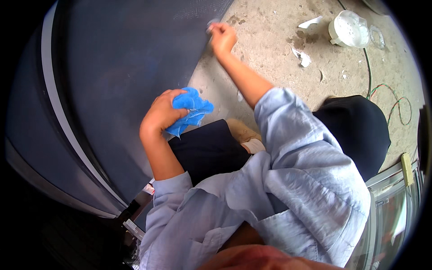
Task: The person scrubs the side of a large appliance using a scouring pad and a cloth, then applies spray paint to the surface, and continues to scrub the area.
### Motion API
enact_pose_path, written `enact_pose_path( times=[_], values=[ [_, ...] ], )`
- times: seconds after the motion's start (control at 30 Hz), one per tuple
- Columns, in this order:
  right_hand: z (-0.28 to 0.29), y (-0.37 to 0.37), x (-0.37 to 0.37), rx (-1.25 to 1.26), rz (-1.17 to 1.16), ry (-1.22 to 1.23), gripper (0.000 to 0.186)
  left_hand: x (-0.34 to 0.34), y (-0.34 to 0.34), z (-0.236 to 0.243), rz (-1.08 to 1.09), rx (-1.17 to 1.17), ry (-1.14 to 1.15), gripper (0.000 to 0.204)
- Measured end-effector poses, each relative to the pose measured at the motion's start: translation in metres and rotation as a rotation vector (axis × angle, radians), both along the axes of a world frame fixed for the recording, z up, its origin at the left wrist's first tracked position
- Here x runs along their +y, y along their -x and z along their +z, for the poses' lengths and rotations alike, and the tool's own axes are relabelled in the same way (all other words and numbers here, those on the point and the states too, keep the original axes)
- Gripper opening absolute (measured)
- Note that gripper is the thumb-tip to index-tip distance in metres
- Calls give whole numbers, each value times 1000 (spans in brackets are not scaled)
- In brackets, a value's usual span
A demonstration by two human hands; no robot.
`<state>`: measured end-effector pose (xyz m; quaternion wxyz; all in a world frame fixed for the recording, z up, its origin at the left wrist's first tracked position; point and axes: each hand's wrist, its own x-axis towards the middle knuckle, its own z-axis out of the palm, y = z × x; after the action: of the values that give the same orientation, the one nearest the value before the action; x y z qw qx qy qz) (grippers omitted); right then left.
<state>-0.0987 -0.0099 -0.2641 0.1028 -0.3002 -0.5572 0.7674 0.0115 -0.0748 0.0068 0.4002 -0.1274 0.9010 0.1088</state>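
Observation:
My left hand (pixel 160 110) is closed on a bright blue cloth (pixel 193 108) at the middle of the view, beside a large dark blue-grey panel (pixel 117 58). My right hand (pixel 221 37) reaches up to the panel's right edge near the top, its fingers pinched on or against a small pale item that is too blurred to make out. Some faint whitish marks show on the panel's surface near that hand.
Concrete floor (pixel 270 49) lies to the right, with a white tub (pixel 348 29), white scraps (pixel 305 59), a hose (pixel 368 67) and thin red-green cords (pixel 395 100). A framed glass pane (pixel 382 220) stands at lower right. A grey strip (pixel 49 58) runs along the left.

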Motion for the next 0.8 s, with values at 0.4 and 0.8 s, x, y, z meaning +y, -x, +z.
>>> enact_pose_path(
  times=[0.4,0.8],
  values=[
    [24,-16,-11,-59,121,95,7,0,-3,2,-62,34,-18,56],
    [-10,-62,-42,-222,184,13,9,3,8,3,-115,64,15,57]
  ],
)
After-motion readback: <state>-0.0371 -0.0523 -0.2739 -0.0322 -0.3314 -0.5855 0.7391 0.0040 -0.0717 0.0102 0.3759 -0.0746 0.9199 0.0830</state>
